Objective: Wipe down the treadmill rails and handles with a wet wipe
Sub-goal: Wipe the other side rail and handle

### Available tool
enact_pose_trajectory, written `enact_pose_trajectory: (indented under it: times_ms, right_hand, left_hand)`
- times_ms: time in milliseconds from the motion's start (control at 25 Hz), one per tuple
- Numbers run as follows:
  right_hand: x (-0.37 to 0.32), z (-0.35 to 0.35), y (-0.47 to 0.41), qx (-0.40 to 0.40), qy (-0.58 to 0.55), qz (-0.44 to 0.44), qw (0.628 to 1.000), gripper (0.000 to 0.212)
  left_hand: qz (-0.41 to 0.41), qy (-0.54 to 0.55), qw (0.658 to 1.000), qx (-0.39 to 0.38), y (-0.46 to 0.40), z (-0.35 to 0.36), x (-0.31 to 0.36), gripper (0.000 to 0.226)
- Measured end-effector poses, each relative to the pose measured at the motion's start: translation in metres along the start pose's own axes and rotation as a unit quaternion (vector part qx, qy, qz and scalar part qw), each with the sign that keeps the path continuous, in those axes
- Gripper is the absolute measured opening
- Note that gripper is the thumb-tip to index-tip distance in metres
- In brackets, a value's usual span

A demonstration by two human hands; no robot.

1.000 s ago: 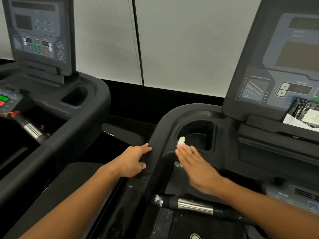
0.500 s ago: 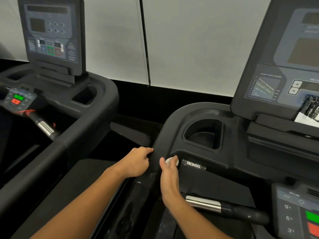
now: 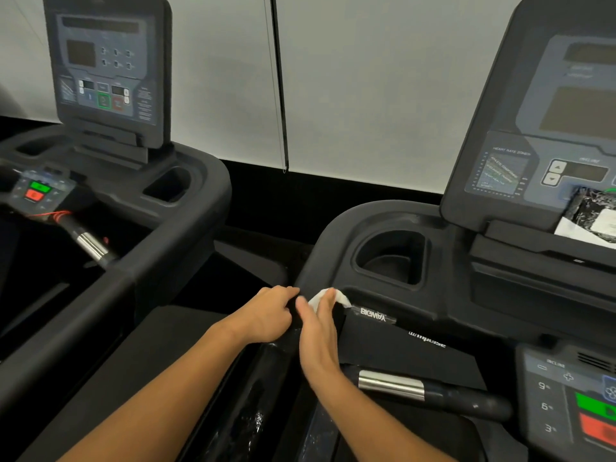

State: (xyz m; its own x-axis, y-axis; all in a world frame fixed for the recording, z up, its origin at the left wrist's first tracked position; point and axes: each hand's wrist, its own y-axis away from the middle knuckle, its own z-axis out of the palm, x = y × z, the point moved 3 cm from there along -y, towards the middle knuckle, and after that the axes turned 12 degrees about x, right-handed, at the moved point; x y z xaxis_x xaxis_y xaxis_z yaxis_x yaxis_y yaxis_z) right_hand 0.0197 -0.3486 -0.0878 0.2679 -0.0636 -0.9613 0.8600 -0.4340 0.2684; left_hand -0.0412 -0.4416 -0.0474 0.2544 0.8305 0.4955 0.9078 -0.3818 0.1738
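Observation:
The black treadmill's left side rail [image 3: 266,391] runs from the console corner down toward me, with wet streaks on it. My left hand [image 3: 263,316] holds the rail's top outer edge, fingers curled over it. A white wet wipe [image 3: 340,296] is bunched against the inner side of the rail's top corner. My right hand [image 3: 316,338] presses the wipe there with straight fingers, and only part of the wipe shows above the fingertips. A front handle with a chrome sensor band [image 3: 390,383] sticks out to the right, just below my right wrist.
A cup holder [image 3: 390,258] is sunk into the console just above the wipe. A wipes packet [image 3: 593,218] leans on the display ledge at right. A button panel [image 3: 573,395] sits at lower right. A second treadmill [image 3: 133,278] stands close on the left.
My right hand carried the wipe from the cup holder's rim down and left to the rail's top corner. My left hand has kept its hold on the rail.

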Motion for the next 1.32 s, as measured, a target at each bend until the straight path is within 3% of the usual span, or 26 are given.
enact_pose_trajectory:
  times_ms: [120, 240, 280, 360, 440, 520, 600, 680, 760, 880, 960, 1040, 1160, 1240, 1320]
  right_hand:
    - [-0.018, 0.004, -0.018, 0.034, 0.001, 0.021, 0.999, 0.077]
    - [0.004, -0.005, 0.002, -0.076, 0.083, -0.098, 0.989, 0.072]
    - [0.006, -0.016, 0.000, -0.134, 0.159, -0.161, 0.965, 0.069]
    - [-0.001, -0.033, -0.037, -0.194, 0.328, -0.297, 0.875, 0.056]
    - [-0.024, -0.038, -0.082, -0.202, 0.427, -0.365, 0.803, 0.047]
    - [-0.038, -0.038, -0.107, -0.216, 0.464, -0.390, 0.766, 0.042]
    - [-0.038, -0.038, -0.115, -0.277, 0.442, -0.456, 0.721, 0.023]
    - [-0.038, -0.040, -0.122, -0.316, 0.436, -0.481, 0.692, 0.026]
    - [-0.047, -0.042, -0.135, -0.308, 0.472, -0.458, 0.687, 0.031]
    - [-0.054, -0.035, -0.143, -0.262, 0.533, -0.481, 0.645, 0.026]
    - [-0.047, -0.018, -0.112, -0.253, 0.559, -0.522, 0.593, 0.026]
    - [-0.013, -0.001, -0.053, -0.330, 0.506, -0.558, 0.570, 0.021]
    - [0.021, -0.001, 0.002, -0.406, 0.444, -0.604, 0.523, 0.050]
    - [0.010, -0.008, -0.007, -0.391, 0.450, -0.631, 0.497, 0.050]
    - [-0.006, -0.014, -0.018, -0.403, 0.454, -0.623, 0.493, 0.051]
  left_hand:
    - [0.014, 0.017, 1.000, -0.011, 0.001, -0.002, 0.002, 0.052]
    - [0.036, 0.025, 0.999, 0.005, 0.010, -0.001, 0.000, 0.030]
    - [0.030, 0.035, 0.999, 0.006, 0.016, -0.001, -0.002, 0.030]
    - [-0.010, 0.064, 0.998, 0.010, 0.033, 0.003, -0.007, 0.034]
    - [-0.075, 0.057, 0.994, 0.049, 0.057, 0.006, -0.015, 0.053]
    - [-0.145, 0.012, 0.988, 0.059, 0.089, 0.016, -0.026, 0.077]
    - [-0.205, -0.017, 0.978, 0.018, 0.119, 0.031, -0.029, 0.084]
    - [-0.241, -0.031, 0.970, 0.001, 0.134, 0.043, -0.030, 0.086]
    - [-0.257, -0.022, 0.966, 0.012, 0.136, 0.045, -0.029, 0.075]
    - [-0.269, 0.002, 0.963, 0.009, 0.133, 0.041, -0.030, 0.072]
    - [-0.270, 0.011, 0.963, 0.004, 0.133, 0.039, -0.031, 0.079]
    - [-0.264, 0.007, 0.965, 0.008, 0.134, 0.037, -0.028, 0.073]
    - [-0.258, 0.011, 0.965, 0.035, 0.135, 0.037, -0.025, 0.065]
    - [-0.264, 0.021, 0.964, 0.038, 0.138, 0.038, -0.027, 0.059]
    - [-0.264, 0.025, 0.963, 0.038, 0.138, 0.039, -0.029, 0.052]
